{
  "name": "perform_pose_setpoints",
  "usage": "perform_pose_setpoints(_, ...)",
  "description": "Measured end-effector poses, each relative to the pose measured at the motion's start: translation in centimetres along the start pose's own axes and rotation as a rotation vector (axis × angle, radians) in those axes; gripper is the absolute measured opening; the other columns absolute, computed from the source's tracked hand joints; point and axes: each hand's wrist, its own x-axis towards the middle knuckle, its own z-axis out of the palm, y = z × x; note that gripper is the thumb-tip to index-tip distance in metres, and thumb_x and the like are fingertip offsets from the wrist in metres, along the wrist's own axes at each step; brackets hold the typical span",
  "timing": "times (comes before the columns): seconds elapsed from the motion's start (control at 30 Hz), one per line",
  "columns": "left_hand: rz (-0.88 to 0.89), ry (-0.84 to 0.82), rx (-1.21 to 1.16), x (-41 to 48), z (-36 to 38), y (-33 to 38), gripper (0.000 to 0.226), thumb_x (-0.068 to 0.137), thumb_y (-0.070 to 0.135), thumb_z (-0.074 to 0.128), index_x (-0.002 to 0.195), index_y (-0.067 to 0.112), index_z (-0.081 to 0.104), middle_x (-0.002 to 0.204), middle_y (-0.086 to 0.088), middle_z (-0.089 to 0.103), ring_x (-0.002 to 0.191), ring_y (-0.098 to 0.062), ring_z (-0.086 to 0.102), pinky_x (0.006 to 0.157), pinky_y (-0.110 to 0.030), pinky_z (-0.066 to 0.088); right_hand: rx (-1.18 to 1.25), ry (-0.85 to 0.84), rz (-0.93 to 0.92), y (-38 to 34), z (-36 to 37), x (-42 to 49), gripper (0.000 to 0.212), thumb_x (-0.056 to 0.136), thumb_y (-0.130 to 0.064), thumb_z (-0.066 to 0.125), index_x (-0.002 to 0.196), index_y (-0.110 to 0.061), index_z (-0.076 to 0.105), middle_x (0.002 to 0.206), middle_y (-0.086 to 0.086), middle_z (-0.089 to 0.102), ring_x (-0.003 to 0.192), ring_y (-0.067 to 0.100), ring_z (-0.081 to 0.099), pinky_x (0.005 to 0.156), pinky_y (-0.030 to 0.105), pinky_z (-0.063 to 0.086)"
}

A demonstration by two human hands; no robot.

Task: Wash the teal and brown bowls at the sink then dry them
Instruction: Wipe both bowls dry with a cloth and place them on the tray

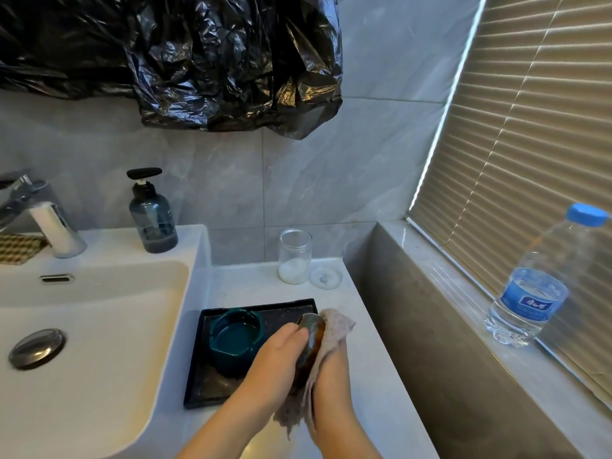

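The teal bowl sits upright on a black tray on the counter, right of the sink. The brown bowl is held on edge just right of the teal bowl, over the tray's right side. My left hand grips its near face, fingers closed on the rim. My right hand presses a beige-pink cloth against the bowl's far side; the cloth wraps over the hand and hangs below it. Most of the brown bowl is hidden by hands and cloth.
A faucet and a dark soap pump bottle stand on the sink's back rim. A clear jar with white powder and its lid sit at the counter's back. A water bottle stands on the window ledge.
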Motion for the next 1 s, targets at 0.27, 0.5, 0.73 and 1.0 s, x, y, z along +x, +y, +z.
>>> perform_pose_setpoints(0.27, 0.138, 0.058, 0.204, -0.5, 0.2, -0.4, 0.038, 0.099, 0.029, 0.036, 0.066, 0.024, 0.053, 0.067, 0.007, 0.055, 0.068, -0.01, 0.052, 0.068, -0.026, 0.039, 0.129, 0.091, 0.29, -2.2, -0.6, 1.5, 0.043, 0.092, -0.043, 0.041, 0.079, -0.007, 0.061, 0.078, 0.016, 0.062, 0.08, 0.033, 0.062, 0.068, 0.037, 0.048)
perform_pose_setpoints(0.5, 0.033, -0.008, 0.208, 0.7, -0.2, -1.8, 0.036, 0.097, 0.037, 0.039, 0.072, 0.023, 0.061, 0.069, 0.003, 0.064, 0.07, -0.01, 0.063, 0.072, -0.025, 0.051, -0.068, 0.139, 0.065, 0.4, 0.0, 1.4, 0.022, 0.098, -0.037, 0.036, 0.101, -0.03, 0.056, 0.098, 0.0, 0.062, 0.094, 0.013, 0.06, 0.077, 0.026, 0.049)
perform_pose_setpoints(0.73, 0.02, 0.056, 0.083, 0.2, 0.0, -0.5, 0.036, 0.097, 0.022, 0.038, 0.076, 0.004, 0.06, 0.069, -0.007, 0.058, 0.065, -0.016, 0.054, 0.06, -0.027, 0.041, -0.1, 0.167, 0.039, -0.8, 1.0, 0.2, 0.018, 0.098, -0.034, 0.036, 0.09, -0.041, 0.051, 0.112, 0.0, 0.054, 0.103, 0.018, 0.054, 0.093, 0.042, 0.048)
perform_pose_setpoints(1.0, -0.011, 0.067, 0.075, 0.4, 0.0, 0.2, 0.042, 0.099, 0.032, 0.036, 0.081, 0.011, 0.067, 0.071, -0.001, 0.066, 0.071, -0.012, 0.062, 0.063, -0.021, 0.047, -0.011, 0.091, 0.319, -2.2, 0.0, 1.3, 0.042, 0.091, -0.05, 0.035, 0.084, -0.015, 0.056, 0.085, 0.014, 0.061, 0.084, 0.032, 0.06, 0.071, 0.04, 0.052)
